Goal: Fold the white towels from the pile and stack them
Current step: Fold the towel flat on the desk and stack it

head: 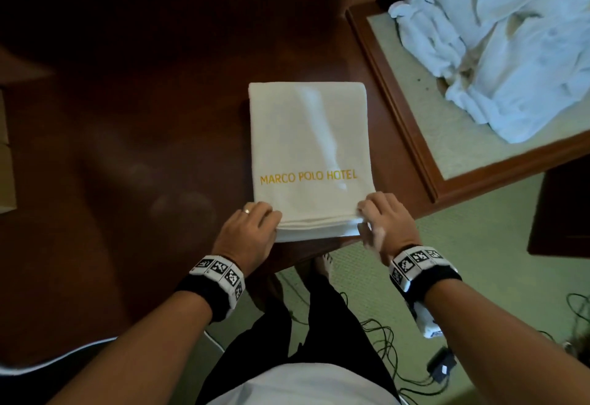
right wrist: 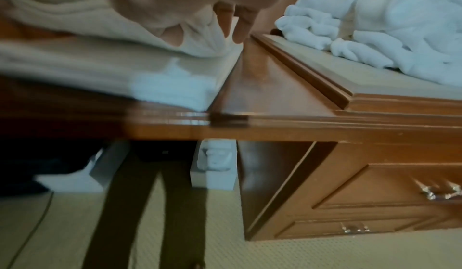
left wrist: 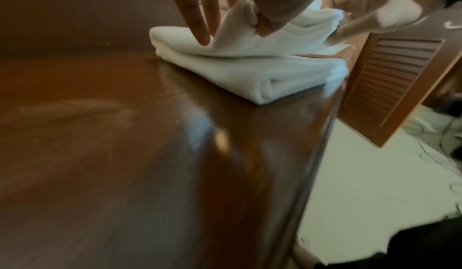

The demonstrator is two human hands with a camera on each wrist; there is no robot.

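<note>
On the dark wooden tabletop [head: 134, 136], close to its near edge, lay a folded white towel [head: 308, 149] with "MARCO POLO HOTEL" stitched in gold across its upper face. Both forearms reached forward from the person's body, wrists level and set apart by the towel's width, each carrying a black band with checkered markers. The left hand [head: 247, 229] sat at the towel's near left corner, knuckles up, a ring on one finger; its grip was clenched on the upper layers, the thumb beneath and the fingers [left wrist: 200, 22] pointing down over the cloth, so that in the left wrist view the top layers rose clear of the folded bulk below. The right hand [head: 384, 222] mirrored it at the near right corner, its grip pinching the same upper layers between thumb and fingers [right wrist: 243, 26], the cloth bunched under the palm. To the right, on a raised cabinet top [head: 415, 136] with a wooden rim, a rumpled pile of white towels [head: 498, 40] lay well apart from the folded one.
</note>
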